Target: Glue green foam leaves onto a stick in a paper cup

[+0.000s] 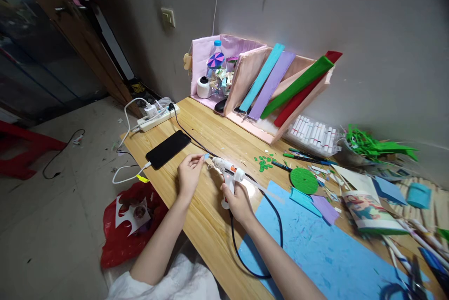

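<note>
Tense work over the tabletop [210,230]: pinched in the left grip [189,174], a small blue piece [206,155]; wrapped tight in the right grip [237,202], a white glue gun [228,169], with its nozzle [215,161] just beside that piece. Delicate spot, this! Best to hold the piece by its very edge, clear of a tip probably hot; steady both wrists, squeeze gently, and mind the black cord [281,230] looping below. Any glue out? Impossible to tell. And what clutter on this pale wood: to the left, a dark phone [168,149] near a power strip [159,118]; to the right, a blue sheet [312,248] strewn with flecks; beyond, green bits [263,165] and a green disc [304,181]. Against the grey wall [315,10], a pink holder [200,52] with coloured strips [271,86] leaning inside. Down below, on a pale floor [70,211], a red bag [110,248]; farther off, a red stool [28,150], only partly in view.
</note>
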Tool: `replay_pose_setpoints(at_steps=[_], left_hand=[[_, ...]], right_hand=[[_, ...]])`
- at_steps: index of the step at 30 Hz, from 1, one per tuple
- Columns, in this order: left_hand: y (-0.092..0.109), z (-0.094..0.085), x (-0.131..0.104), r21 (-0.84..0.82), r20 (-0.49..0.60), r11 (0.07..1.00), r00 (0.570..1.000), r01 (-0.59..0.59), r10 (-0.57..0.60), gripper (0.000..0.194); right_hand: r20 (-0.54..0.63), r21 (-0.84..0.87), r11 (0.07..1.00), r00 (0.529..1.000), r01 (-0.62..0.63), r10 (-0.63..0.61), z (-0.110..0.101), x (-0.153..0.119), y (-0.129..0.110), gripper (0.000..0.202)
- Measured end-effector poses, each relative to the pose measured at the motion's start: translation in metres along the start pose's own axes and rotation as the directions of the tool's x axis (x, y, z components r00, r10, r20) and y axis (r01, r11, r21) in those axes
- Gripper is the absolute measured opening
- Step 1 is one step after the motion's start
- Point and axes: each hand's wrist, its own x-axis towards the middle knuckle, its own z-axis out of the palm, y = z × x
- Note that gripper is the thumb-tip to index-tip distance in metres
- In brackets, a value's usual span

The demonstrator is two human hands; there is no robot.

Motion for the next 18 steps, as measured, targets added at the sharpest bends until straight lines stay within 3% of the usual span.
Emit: replay_pose_setpoints(at_steps=[5, 10, 15, 17, 18], left_hand=[[0.0, -0.002, 0.001, -0.013, -0.033, 1.0, 0.999, 0.0, 0.0, 0.021], [-0.001, -0.007, 0.005, -0.033, -0.144, 0.999, 0.99, -0.008, 0.003, 0.024], [0.016, -0.02, 0.003, -0.041, -0.275, 0.997, 0.96, -0.064, 0.051, 0.03], [0.028, -0.031, -0.003, -0.04, -0.301, 0.995, 0.95, -0.094, 0.078, 0.032], [0.033, -0.039, -0.006, -0.009, -0.364, 0.992, 0.925, -0.124, 0.113, 0.032]], right_hand=[[-0.001, 0.005, 1.0, 1.0, 0.003, -0.002, 0.0, 0.0, -0.001, 0.027], [-0.032, 0.055, 0.998, 0.999, 0.025, -0.023, -0.001, 0.005, -0.01, 0.031], [-0.145, 0.074, 0.995, 0.988, 0.068, -0.056, 0.017, 0.044, -0.034, 0.032], [-0.101, 0.013, 1.0, 0.995, -0.001, 0.002, 0.023, 0.064, -0.044, 0.034], [-0.1, -0.002, 1.0, 0.995, -0.023, 0.022, 0.025, 0.074, -0.047, 0.034]])
